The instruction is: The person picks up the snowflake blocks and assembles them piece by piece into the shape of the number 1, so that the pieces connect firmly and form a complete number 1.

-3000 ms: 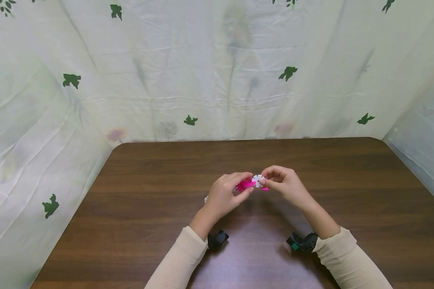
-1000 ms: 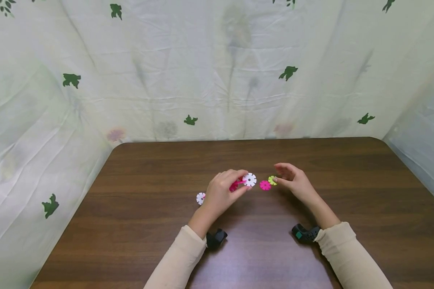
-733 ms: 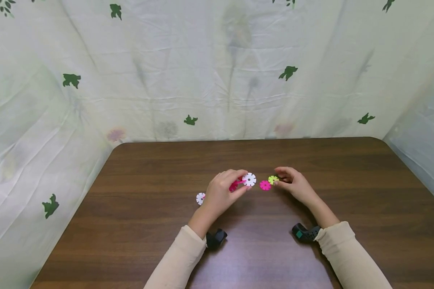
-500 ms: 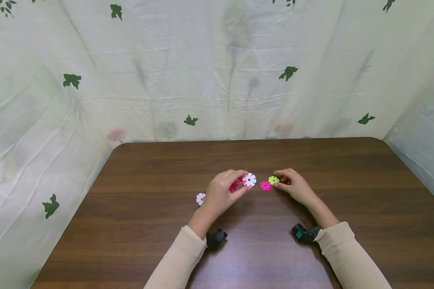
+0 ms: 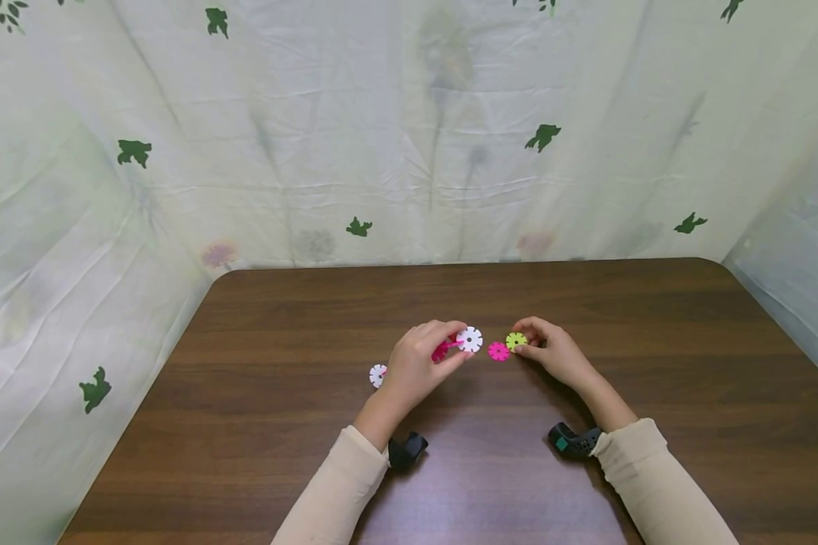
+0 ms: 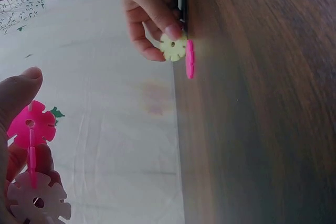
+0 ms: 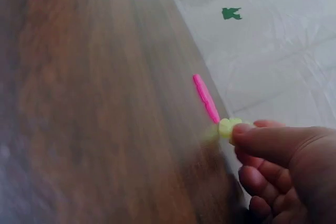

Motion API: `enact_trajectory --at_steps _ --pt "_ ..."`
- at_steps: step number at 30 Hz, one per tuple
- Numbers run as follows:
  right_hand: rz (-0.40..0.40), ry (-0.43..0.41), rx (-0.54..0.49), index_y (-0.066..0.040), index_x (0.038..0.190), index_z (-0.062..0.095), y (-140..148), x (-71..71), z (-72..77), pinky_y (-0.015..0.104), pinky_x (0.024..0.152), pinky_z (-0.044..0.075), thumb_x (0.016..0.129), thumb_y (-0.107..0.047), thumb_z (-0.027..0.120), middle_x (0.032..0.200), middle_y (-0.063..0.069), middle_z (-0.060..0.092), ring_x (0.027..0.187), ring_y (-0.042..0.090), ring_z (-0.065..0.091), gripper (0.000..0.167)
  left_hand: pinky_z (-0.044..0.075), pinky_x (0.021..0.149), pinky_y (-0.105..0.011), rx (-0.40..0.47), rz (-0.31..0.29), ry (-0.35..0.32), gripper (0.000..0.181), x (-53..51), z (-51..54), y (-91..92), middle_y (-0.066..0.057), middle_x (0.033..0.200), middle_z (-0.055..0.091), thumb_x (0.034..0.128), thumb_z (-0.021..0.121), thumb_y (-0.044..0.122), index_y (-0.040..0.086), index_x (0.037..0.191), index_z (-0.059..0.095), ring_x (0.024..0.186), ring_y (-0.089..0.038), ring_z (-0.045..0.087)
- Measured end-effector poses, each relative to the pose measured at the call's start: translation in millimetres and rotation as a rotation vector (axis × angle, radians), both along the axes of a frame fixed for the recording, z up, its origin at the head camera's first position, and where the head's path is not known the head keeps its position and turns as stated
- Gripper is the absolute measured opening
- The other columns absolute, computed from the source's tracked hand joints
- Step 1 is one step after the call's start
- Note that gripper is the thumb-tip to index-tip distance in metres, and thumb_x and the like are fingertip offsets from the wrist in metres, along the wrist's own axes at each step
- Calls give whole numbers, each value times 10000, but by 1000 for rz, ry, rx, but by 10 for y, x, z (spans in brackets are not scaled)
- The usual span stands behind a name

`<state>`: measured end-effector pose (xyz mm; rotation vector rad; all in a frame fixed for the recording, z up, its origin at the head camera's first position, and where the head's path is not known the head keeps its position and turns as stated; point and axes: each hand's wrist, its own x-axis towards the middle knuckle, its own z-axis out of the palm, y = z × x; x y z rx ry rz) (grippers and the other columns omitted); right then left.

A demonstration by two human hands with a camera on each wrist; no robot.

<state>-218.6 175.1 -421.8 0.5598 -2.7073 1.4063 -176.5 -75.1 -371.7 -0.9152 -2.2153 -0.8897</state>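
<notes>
My left hand grips linked notched plastic discs. At its fingertips a white disc faces up; a pink disc joined to that chain shows in the left wrist view. Thumb and fingers of my right hand pinch a yellow-green notched disc just above the table. A second pink disc is right beside the yellow-green one, between the two hands; it appears edge-on in both wrist views. Whether those two are joined I cannot tell.
Another white disc shows left of my left hand, partly covered by it; its link to the chain is hidden. The brown wooden table ends at a pale patterned cloth behind. Black wrist cameras hang under both forearms.
Three seconds ago my right fingers were at the white disc; they have moved right and now pinch the yellow-green disc, more firmly than a second ago. My left hand shifted slightly left.
</notes>
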Motion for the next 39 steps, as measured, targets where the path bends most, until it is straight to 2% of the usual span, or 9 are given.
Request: enact_trajectory --at_steps 8,14,22,28,36,39 --pt "41 -63 -131 -6 1099 591 3 20 89 267 656 447 833 -16 618 922 121 599 778 212 543 267 442 746 -250 -3 -1 -9 351 -2 -8 0 2 888 634 715 768 190 68 1021 646 785 -102 564" --pt "54 -120 -225 54 1051 549 -31 57 198 323 651 500 834 14 603 861 151 561 735 227 589 227 448 739 -260 -3 -3 9 353 4 -6 4 -3 885 635 704 774 173 64 1014 645 783 -119 573" --pt "75 -68 -267 74 976 545 -91 107 372 372 661 502 826 -9 624 863 169 579 757 317 591 189 447 736 -258 -3 -7 1 356 -1 -9 2 -3 879 634 705 775 180 64 1016 646 774 -120 571" --pt "107 -60 -296 51 964 556 -147 187 510 388 671 506 824 -14 625 873 146 590 759 285 608 169 448 723 -257 -8 -7 10 357 -5 -6 5 -4 871 633 701 778 183 65 1011 646 764 -120 567" --pt "154 -36 -311 40 938 570 -228 285 628 285 645 508 820 -5 621 880 157 586 748 246 609 137 449 727 -261 -15 -6 0 351 -4 -11 9 -5 878 634 701 777 176 67 1009 647 770 -125 570" --pt "174 -27 -320 47 930 572 -268 341 696 264 633 503 818 27 609 877 154 585 726 186 602 120 446 734 -255 -20 -5 -15 351 -1 -14 8 -3 886 634 707 774 186 68 1013 647 778 -119 568"
